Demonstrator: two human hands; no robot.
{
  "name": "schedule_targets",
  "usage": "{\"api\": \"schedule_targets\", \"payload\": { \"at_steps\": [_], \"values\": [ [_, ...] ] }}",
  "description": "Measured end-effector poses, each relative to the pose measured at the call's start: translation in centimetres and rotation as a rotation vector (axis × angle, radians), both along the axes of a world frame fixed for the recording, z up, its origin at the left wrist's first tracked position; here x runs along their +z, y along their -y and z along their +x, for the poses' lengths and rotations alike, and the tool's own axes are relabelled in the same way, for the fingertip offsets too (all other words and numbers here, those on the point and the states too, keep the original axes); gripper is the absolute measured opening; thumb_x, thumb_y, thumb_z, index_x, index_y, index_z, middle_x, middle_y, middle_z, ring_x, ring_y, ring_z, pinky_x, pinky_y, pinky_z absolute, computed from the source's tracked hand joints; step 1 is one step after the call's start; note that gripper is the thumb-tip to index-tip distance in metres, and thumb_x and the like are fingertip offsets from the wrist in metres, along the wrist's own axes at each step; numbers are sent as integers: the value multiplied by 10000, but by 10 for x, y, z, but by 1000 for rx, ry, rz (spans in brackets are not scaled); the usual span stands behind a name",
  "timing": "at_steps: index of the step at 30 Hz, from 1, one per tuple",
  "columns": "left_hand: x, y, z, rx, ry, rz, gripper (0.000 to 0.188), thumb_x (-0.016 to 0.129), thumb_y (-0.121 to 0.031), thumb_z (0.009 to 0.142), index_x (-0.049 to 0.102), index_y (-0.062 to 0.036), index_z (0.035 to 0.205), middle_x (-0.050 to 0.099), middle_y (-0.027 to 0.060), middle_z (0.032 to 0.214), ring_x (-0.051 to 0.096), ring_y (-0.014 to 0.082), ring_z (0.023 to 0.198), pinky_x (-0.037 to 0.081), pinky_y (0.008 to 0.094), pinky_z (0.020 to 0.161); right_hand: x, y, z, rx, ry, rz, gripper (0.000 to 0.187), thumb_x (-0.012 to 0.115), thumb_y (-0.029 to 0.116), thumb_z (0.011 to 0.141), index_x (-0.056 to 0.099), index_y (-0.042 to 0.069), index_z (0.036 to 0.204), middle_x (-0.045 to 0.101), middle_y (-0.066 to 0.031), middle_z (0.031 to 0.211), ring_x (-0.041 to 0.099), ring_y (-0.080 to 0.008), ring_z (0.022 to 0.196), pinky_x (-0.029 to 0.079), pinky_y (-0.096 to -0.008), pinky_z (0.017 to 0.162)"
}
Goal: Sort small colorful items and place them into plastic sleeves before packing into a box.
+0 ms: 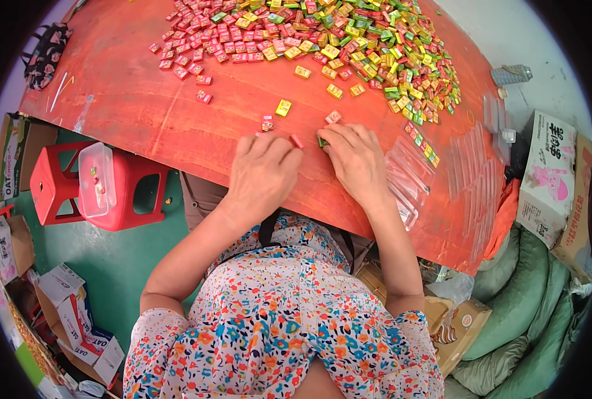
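My left hand (266, 171) is closed near the table's front edge. A small red box (296, 141) sticks out at its fingertips. My right hand (356, 161) is curled beside it, with a small green box (322, 141) pinched at the thumb and index finger, mostly hidden. Just ahead of the fingers lie a red box (267, 123), a pink box (333, 117) and a yellow box (283, 108). To the right of my right hand are clear plastic cases (402, 176). A short row of coloured boxes (422, 143) sits at their far end.
A large heap of small boxes (349, 40) covers the far side of the red table (130, 86). More clear plastic pieces (475, 173) lie at right, near a bottle (511, 74). Red stools (136, 193) with a plastic container (96, 179) stand left; cartons (545, 179) stand right.
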State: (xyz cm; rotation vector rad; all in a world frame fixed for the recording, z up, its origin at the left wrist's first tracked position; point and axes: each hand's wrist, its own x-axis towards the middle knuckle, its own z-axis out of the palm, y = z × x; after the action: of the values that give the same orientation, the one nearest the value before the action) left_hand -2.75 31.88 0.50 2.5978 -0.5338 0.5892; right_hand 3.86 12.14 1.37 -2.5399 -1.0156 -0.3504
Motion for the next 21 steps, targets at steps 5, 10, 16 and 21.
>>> {"api": "schedule_targets", "payload": {
  "at_steps": [5, 10, 16, 21],
  "values": [
    [-1, -5, 17, 156, 29, 21, 271, 708, -118, 783, 670, -92, 1050, 632, 67, 926, 587, 260, 1012, 418, 404, 890, -5, -10, 5, 48, 20, 9, 294, 725, 50, 775, 701, 60, 1067, 702, -68, 1101, 622, -266, 1029, 484, -397, 871],
    [-7, -13, 21, 18, -29, -104, 274, 707, -118, 814, 673, -80, 1084, 650, 68, 970, 588, 274, 1048, 421, 417, 917, 3, 3, 8, -2, -64, 102, 281, 740, 99, 805, 706, 57, 1080, 701, -89, 1110, 632, -279, 1032, 486, -399, 892],
    [3, -22, 12, 148, -28, -61, 320, 733, -153, 805, 679, -78, 1111, 632, 63, 1058, 575, 266, 1048, 415, 409, 893, 11, 8, 10, 31, -129, 107, 306, 736, 155, 834, 693, 58, 1121, 685, -107, 1147, 625, -305, 1054, 475, -416, 942],
    [-3, -20, 17, 152, -41, -12, 310, 740, -169, 799, 688, -90, 1094, 619, 56, 1051, 563, 263, 1040, 402, 411, 889, 9, -24, 11, 182, -55, 38, 345, 727, 167, 827, 666, 69, 1152, 648, -97, 1166, 589, -293, 1090, 461, -418, 933]
  ]
}}
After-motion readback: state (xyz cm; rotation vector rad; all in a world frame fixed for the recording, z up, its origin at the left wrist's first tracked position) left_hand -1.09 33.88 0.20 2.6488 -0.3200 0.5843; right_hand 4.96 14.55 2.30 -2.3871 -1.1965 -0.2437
